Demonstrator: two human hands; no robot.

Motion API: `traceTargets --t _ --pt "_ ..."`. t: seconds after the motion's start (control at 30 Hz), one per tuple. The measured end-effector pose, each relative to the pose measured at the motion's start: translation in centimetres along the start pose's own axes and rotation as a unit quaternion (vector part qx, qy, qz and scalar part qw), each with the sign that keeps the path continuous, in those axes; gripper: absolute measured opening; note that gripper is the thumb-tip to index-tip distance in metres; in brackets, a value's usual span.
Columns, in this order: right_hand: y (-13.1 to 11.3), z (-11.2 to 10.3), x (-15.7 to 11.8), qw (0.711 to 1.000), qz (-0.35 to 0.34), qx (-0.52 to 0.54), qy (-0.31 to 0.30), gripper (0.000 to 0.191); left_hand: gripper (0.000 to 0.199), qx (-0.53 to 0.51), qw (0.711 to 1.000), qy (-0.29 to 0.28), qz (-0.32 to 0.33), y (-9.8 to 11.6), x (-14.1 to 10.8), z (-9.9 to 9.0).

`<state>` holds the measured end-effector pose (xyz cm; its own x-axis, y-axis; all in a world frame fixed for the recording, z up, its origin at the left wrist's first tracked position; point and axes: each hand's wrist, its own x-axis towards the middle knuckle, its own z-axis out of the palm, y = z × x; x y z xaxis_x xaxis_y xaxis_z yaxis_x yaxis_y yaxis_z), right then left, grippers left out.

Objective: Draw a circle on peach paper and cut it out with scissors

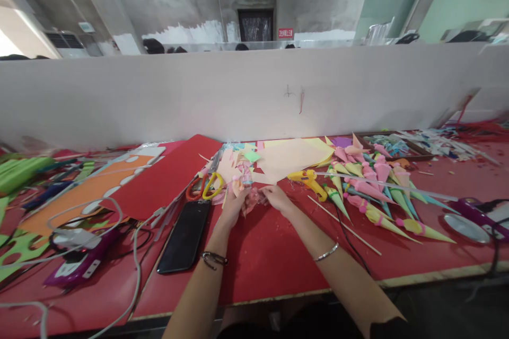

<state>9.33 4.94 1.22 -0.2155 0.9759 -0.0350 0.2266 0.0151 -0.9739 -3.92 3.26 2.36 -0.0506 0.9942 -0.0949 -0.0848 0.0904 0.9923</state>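
My left hand (235, 202) is closed around a small pink piece (251, 202), crumpled or folded, its exact kind too small to make out. My right hand (276, 197) is bent with its fingertips at the right side of that piece; whether they grip it is unclear. Just beyond my hands lie paper scraps (238, 161) in pink, green and yellow, beside a stack of pale yellow sheets (296, 156). To the left are scissors (213, 185) with a red and a yellow handle loop. A yellow glue gun (309, 181) rests to the right.
Many pink, yellow and green paper cones (374, 180) are heaped at right, near a thin wooden stick (345, 225). A black phone (185, 238), red sheet (163, 177) and purple power strip (81, 259) with cables lie left. A white partition (178, 95) stands behind.
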Motion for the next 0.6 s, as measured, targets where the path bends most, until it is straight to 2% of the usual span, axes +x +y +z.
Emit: traceTargets --t 0.17,0.3,0.43,0.6 --pt "-0.6 -0.7 0.1 0.995 0.069 0.0 -0.069 0.032 0.031 0.002 1.0 -0.017 -0.002 -0.2 -0.1 -0.1" --pt "-1.1 -1.1 0.0 0.991 0.099 0.03 -0.086 0.024 0.032 0.0 1.0 -0.03 -0.007 -0.1 -0.2 -0.1" --pt "-1.6 -1.7 -0.6 0.99 0.102 0.05 -0.082 0.012 0.03 -0.005 0.999 -0.035 -0.004 0.1 -0.6 0.3" --pt "-1.6 -2.4 -1.5 0.991 0.068 0.029 -0.108 0.011 0.027 -0.024 0.999 -0.022 -0.004 0.8 -1.8 1.1"
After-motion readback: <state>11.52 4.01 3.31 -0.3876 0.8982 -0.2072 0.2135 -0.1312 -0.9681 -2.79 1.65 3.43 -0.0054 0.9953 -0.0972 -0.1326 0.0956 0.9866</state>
